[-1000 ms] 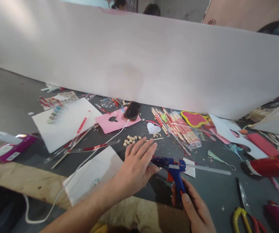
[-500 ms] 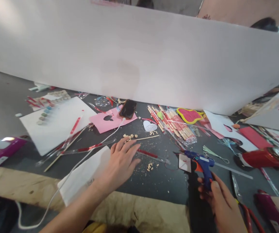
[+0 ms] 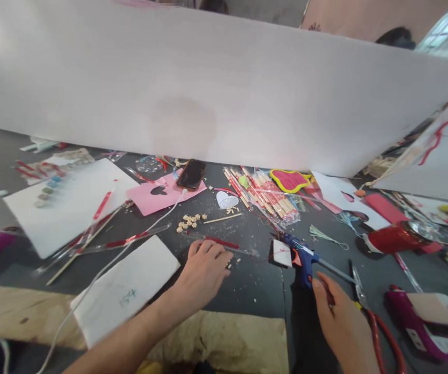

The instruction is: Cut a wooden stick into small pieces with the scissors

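My left hand (image 3: 206,267) is palm down on the dark table, fingers slightly bent, beside a clear sleeve with a red stick (image 3: 224,242). Small wooden bits (image 3: 229,266) show at its thumb side, and the hand hides what lies under it. A blue glue gun (image 3: 305,262) rests on the table, its nozzle by a small white card (image 3: 282,253). Just behind the gun's handle is my right hand (image 3: 342,317), fingers loosely apart and seemingly off the grip. A pile of small wooden pieces (image 3: 188,222) and a thin wooden stick (image 3: 222,218) lie farther back.
A white board (image 3: 247,104) walls off the back. A phone (image 3: 191,174) with a white cable lies on pink paper (image 3: 146,202). Bundled sticks (image 3: 262,195), a red can (image 3: 398,237), red-handled pliers (image 3: 375,322) and a purple-and-white tool (image 3: 418,322) occupy the right side.
My left hand has moved off the pile of wooden pieces, nearer and to the right, its fingers less spread. My right hand has loosened from the glue gun, which now lies on the table.
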Action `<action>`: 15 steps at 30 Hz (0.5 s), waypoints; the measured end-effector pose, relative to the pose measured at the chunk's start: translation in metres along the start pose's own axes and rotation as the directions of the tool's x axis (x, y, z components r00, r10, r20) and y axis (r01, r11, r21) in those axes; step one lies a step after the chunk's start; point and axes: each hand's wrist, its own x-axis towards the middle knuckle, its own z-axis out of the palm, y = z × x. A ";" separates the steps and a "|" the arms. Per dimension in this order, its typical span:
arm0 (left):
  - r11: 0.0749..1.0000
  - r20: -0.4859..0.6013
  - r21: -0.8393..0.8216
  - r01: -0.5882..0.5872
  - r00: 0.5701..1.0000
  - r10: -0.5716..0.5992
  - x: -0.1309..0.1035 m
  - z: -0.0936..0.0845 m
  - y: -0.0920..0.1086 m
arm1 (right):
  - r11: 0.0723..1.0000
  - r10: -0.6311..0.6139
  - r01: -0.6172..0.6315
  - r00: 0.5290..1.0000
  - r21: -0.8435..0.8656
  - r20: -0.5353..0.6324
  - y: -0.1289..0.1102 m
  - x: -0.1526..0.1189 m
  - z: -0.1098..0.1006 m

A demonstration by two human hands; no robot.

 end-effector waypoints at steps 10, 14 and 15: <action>0.975 0.020 0.215 0.053 0.998 -0.059 0.058 -0.020 -0.027 | 0.986 -0.152 0.159 0.980 0.041 -0.132 0.001 -0.012 -0.001; 0.963 0.003 0.244 0.111 0.993 -0.115 0.094 -0.008 -0.040 | 0.967 -0.231 0.245 0.959 0.069 -0.163 -0.008 -0.022 -0.001; 0.963 0.004 0.242 0.115 0.993 -0.119 0.099 -0.004 -0.042 | 0.967 -0.235 0.249 0.956 0.063 -0.174 -0.007 -0.025 -0.003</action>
